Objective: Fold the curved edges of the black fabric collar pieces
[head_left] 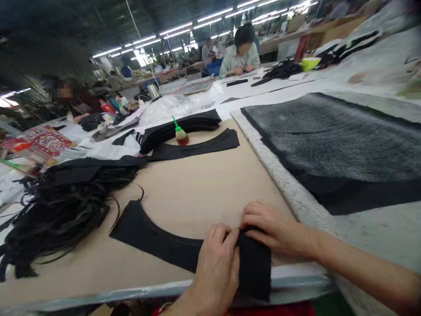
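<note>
On curved black piece [159,240]: left hand [217,261], right hand [274,228], fingers [255,215] nearly closed, pinching its inner edge.

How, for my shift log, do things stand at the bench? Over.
Left hand, right hand both on curved black panel. Panel's right end over tan board's front edge. Black strip pile leftward, apart from both hands.

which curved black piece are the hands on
The front piece, at the near edge of the tan board: the left hand and right hand touch it. The farther pieces lie by the green-tipped bottle.
</note>
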`<state>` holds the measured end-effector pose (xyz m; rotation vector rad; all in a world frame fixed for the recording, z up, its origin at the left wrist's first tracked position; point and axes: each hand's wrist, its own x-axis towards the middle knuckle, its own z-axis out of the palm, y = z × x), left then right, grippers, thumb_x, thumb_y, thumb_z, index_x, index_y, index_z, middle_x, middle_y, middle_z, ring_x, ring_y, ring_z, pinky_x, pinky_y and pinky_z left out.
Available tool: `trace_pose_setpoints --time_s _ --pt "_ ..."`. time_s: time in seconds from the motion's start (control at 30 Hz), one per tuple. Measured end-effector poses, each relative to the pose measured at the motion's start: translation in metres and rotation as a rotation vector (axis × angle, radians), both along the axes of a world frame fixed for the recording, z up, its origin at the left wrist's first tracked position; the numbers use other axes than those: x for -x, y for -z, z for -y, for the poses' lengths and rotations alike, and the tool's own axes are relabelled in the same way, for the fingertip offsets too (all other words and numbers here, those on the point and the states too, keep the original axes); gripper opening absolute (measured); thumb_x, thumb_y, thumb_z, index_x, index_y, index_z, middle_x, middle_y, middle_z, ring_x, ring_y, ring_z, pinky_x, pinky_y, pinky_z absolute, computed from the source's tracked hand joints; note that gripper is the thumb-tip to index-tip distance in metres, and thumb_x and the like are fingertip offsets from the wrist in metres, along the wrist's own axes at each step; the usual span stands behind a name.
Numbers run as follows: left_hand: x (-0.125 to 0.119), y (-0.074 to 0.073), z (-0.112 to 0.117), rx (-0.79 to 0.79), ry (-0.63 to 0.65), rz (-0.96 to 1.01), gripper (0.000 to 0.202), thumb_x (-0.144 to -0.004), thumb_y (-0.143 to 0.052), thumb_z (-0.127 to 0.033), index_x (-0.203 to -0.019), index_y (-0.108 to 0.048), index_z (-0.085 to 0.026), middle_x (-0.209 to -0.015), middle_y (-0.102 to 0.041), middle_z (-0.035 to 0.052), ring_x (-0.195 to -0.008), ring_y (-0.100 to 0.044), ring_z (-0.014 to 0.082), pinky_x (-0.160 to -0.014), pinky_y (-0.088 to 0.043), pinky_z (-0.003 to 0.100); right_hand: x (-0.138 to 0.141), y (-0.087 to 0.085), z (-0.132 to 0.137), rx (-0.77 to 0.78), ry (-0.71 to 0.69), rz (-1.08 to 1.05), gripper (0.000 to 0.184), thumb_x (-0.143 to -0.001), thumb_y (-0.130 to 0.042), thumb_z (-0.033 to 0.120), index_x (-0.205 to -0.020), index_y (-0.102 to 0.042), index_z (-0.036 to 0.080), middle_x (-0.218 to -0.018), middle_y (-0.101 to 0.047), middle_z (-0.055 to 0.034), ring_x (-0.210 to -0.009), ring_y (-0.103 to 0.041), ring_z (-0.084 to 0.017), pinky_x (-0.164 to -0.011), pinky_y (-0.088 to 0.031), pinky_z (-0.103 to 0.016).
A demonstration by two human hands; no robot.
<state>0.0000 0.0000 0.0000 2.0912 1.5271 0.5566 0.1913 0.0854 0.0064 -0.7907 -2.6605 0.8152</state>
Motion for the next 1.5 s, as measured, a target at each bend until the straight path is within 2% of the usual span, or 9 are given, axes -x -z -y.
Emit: trace_pose_setpoints --time_s 0.23,0.43,0.53,0.73,0.97,1.1,1.23,1.33,1.5 --pt "-0.005 0.007 -0.006 -0.053 0.04 0.005 0.034 -0.085 -0.043 -0.001 -0.106 -0.061 -0.02 -0.098 -0.057 0.0044 -0.092 -0.051 0.0208 -0.082 -0.05 0.036 -0.005 0.002 0.002 -0.017 -0.01 0.03 0.007 -0.09 -0.054 0.014 -0.093 -0.06 0.019 -0.093 -0.057 -0.0017 -0.092 -0.05 -0.017 -0.085 -0.034 -0.034" --pt "-0.002 0.02 0.0 -0.196 0.148 -0.119 0.037 -0.091 -0.038 -0.006 -0.125 -0.053 -0.009 -0.1 -0.057 0.0103 -0.09 -0.049 0.0239 -0.08 -0.052 0.04 -0.012 0.005 -0.001 -0.122 -0.057 0.02 0.016 -0.094 -0.047 0.014 -0.096 -0.063 0.018 -0.092 -0.059 -0.0032 -0.09 -0.05 -0.017 -0.082 -0.034 -0.034" --pt "-0.001 0.025 0.001 -0.259 0.17 -0.144 0.039 -0.092 -0.036 -0.007 -0.128 -0.05 -0.006 -0.099 -0.057 0.0113 -0.09 -0.048 0.0239 -0.08 -0.052 0.04 -0.014 0.005 -0.001 -0.169 -0.071 0.029 0.022 -0.096 -0.042 0.015 -0.1 -0.064 0.019 -0.092 -0.06 -0.0045 -0.089 -0.05 -0.017 -0.082 -0.035 -0.034" --pt "-0.003 0.023 -0.001 -0.254 0.162 -0.159 0.043 -0.091 -0.036 -0.006 -0.132 -0.047 -0.009 -0.096 -0.055 0.01 -0.088 -0.048 0.0237 -0.078 -0.053 0.04 -0.017 0.006 0.003 -0.247 -0.068 0.032 0.026 -0.096 -0.04 0.014 -0.103 -0.064 0.018 -0.091 -0.061 -0.0057 -0.087 -0.051 -0.017 -0.081 -0.037 -0.033" --pt "-0.005 0.024 -0.001 -0.301 0.176 -0.231 0.043 -0.089 -0.038 -0.005 -0.131 -0.049 -0.008 -0.095 -0.055 0.0103 -0.088 -0.047 0.0238 -0.078 -0.053 0.04 -0.02 0.002 0.005 -0.227 -0.051 0.039 0.03 -0.089 -0.041 0.007 -0.105 -0.064 0.017 -0.094 -0.062 -0.0065 -0.09 -0.051 -0.018 -0.083 -0.039 -0.035" --pt "-0.006 0.025 0.0 -0.342 0.187 -0.27 0.045 -0.086 -0.043 -0.003 -0.131 -0.049 -0.005 -0.096 -0.056 0.0101 -0.087 -0.048 0.0235 -0.078 -0.054 0.038 -0.015 -0.002 0.015 -0.245 0.029 0.048 0.033 -0.086 -0.044 0.006 -0.11 -0.062 0.018 -0.099 -0.062 -0.0061 -0.094 -0.052 -0.02 -0.089 -0.038 -0.039" --pt "-0.007 0.028 0.002 -0.414 0.188 -0.327 0.052 -0.082 -0.047 -0.002 -0.133 -0.046 -0.005 -0.098 -0.058 0.009 -0.088 -0.05 0.0232 -0.079 -0.054 0.035 -0.003 0.004 0.038 -0.32 0.246 0.041 0.035 -0.082 -0.048 0.006 -0.112 -0.061 0.019 -0.113 -0.061 -0.0053 -0.105 -0.051 -0.021 -0.101 -0.032 -0.045" --pt "-0.007 0.031 0.003 -0.485 0.176 -0.367 0.053 -0.08 -0.048 -0.001 -0.132 -0.048 -0.006 -0.099 -0.058 0.0082 -0.09 -0.051 0.0232 -0.08 -0.054 0.034 0.003 0.015 0.054 -0.433 0.35 0.048 0.042 -0.078 -0.048 0.005 -0.116 -0.06 0.019 -0.118 -0.061 -0.0051 -0.112 -0.05 -0.021 -0.108 -0.025 -0.047" --pt "-0.006 0.033 0.004 -0.529 0.164 -0.388 0.051 -0.08 -0.047 -0.002 -0.13 -0.05 -0.006 -0.099 -0.059 0.0082 -0.092 -0.052 0.0232 -0.081 -0.054 0.034 0.006 0.024 0.066 -0.637 0.393 0.13 0.046 -0.077 -0.046 0.005 -0.12 -0.06 0.017 -0.123 -0.062 -0.0055 -0.119 -0.048 -0.023 -0.114 -0.014 -0.053"
